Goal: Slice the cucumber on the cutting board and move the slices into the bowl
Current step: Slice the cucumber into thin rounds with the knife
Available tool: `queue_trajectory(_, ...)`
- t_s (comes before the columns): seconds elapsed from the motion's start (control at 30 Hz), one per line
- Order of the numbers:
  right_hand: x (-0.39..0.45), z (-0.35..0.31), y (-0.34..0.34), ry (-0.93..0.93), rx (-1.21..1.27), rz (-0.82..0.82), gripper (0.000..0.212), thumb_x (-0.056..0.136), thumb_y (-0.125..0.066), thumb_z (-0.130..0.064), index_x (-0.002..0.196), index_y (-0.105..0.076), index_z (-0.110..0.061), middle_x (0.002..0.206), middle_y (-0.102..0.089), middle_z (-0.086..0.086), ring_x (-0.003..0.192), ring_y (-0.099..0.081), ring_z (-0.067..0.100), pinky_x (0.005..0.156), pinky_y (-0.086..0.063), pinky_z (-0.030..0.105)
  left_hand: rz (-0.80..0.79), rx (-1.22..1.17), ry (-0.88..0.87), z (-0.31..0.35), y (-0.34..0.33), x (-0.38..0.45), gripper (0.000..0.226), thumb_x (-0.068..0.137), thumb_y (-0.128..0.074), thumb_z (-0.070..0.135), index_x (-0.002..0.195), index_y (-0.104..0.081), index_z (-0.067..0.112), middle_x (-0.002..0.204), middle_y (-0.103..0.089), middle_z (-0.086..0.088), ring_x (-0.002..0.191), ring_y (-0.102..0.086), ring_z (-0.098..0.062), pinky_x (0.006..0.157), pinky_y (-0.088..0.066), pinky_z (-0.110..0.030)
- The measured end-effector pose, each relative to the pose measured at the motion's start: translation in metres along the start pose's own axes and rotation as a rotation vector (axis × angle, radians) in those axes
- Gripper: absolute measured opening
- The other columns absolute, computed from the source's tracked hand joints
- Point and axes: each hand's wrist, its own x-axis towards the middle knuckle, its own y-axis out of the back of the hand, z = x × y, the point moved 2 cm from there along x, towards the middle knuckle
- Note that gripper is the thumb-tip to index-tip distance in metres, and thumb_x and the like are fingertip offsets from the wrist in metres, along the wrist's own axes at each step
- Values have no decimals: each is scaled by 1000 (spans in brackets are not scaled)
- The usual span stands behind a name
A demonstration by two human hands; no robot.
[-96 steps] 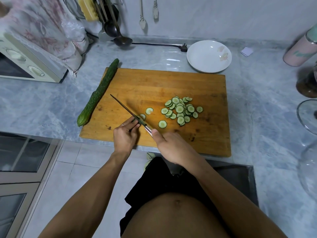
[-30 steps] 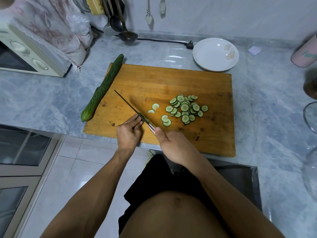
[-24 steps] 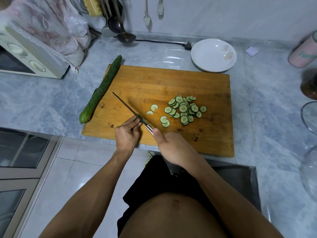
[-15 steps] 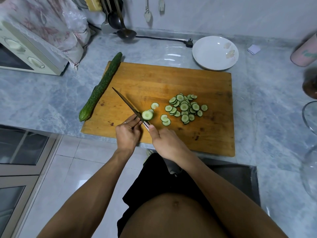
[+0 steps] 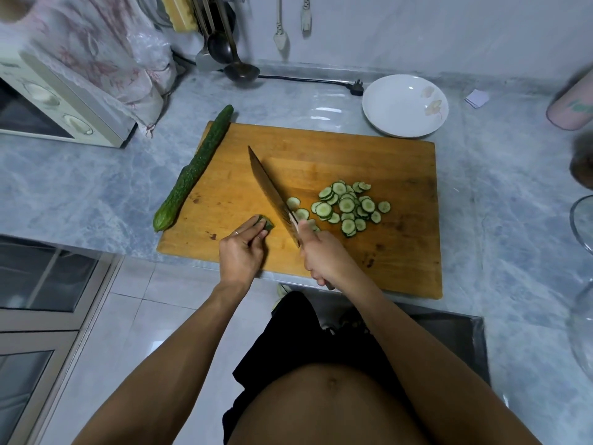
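1. The short green cucumber end stub (image 5: 265,223) sits near the front edge of the rectangular wooden cutting board (image 5: 401,162), pinched by the left hand (image 5: 241,252), apparently to keep it clear of the blade.
2. The right hand (image 5: 324,255) wraps the broad-bladed kitchen knife (image 5: 272,194), tilted beside the pile of pale round cucumber slices (image 5: 348,205), likely ready for sweeping.
3. The empty white ceramic bowl (image 5: 405,106) waits behind the board.
4. A whole long dark-green cucumber (image 5: 195,167) lies along the board's left edge, probably next.

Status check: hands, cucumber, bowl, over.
Left hand pinches cucumber stub; right hand grips knife. Slices piled on board, bowl empty. Whole cucumber waits at board's left edge.
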Motion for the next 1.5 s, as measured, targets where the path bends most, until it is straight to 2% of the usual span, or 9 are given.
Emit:
queue_trajectory(0.2, -9, 11, 30, 10, 77, -34, 68, 94, -24, -72, 72, -50, -13, 56, -44, 2, 43, -39, 18, 47, -32, 26, -55, 39, -2, 1, 5, 10, 25, 89, -64, 3, 111, -74, 7, 120, -69, -8, 114, -63, -23, 99, -43, -22)
queue_trajectory(0.33, -23, 11, 59, 294, -259, 108, 64, 100, -23, -60, 63, -43, -11, 58, -40, 8, 49, -38, 19, 50, -28, 28, 49, -20, -24, 18, 16, 13, 24, 89, -64, 7, 112, -74, 10, 122, -67, -7, 117, -59, -18, 100, -43, -24)
queue_trajectory(0.47, -24, 27, 84, 411, -556, 193, 68, 98, -27, -63, 65, -50, -8, 56, -48, 3, 47, -44, 18, 50, -38, 33, 136, -103, -268, 56, 27, 15, 19, 86, -61, 4, 98, -75, 6, 110, -67, -7, 104, -61, -14, 91, -45, -21)
queue_trajectory(0.67, -39, 37, 92, 422, -921, 273, 60, 96, -27, -67, 81, -52, -14, 69, -57, 1, 59, -54, 20, 55, -44, 34, -350, 57, -621, 99, 3, 22, 25, 85, -53, 18, 99, -73, 11, 105, -64, -2, 101, -59, -22, 87, -48, -40)
queue_trajectory(0.77, -45, 41, 90, 452, -992, 284, 58, 96, -28, -66, 83, -52, -14, 67, -50, -1, 59, -50, 20, 53, -37, 33, -549, 187, -597, 105, -7, 30, 35, 90, -45, 28, 114, -68, 18, 117, -62, 0, 112, -55, -23, 94, -47, -42)
queue_trajectory(0.97, -47, 51, 93, 448, -1009, 270, 62, 96, -27, -66, 99, -59, -13, 83, -65, 3, 68, -60, 20, 62, -51, 35, -933, 405, -412, 119, -29, 53, 43, 101, -38, 34, 143, -48, 30, 154, -37, 5, 143, -30, -18, 116, -28, -38)
queue_trajectory(1.13, -49, 56, 95, 463, -970, 256, 55, 96, -32, -65, 87, -54, -15, 70, -53, -2, 58, -44, 15, 54, -37, 32, -744, 98, -526, 131, -33, 49, 22, 91, -67, 19, 112, -72, 24, 114, -62, 9, 110, -56, -9, 97, -44, -30)
queue_trajectory(1.23, -52, 55, 96, 483, -980, 257, 54, 96, -31, -65, 84, -50, -17, 70, -53, -1, 58, -45, 17, 53, -35, 32, -825, 68, -487, 138, -39, 47, 20, 79, -80, 33, 96, -75, 25, 91, -60, 15, 90, -58, -6, 83, -48, -28)
queue_trajectory(1.5, -49, 52, 93, 498, -1025, 239, 61, 96, -29, -66, 93, -57, -12, 82, -63, 4, 68, -60, 23, 57, -42, 33, -656, 350, -354, 136, -61, 70, 13, 88, -71, 34, 99, -72, 28, 98, -64, 9, 89, -54, -10, 70, -38, -25)
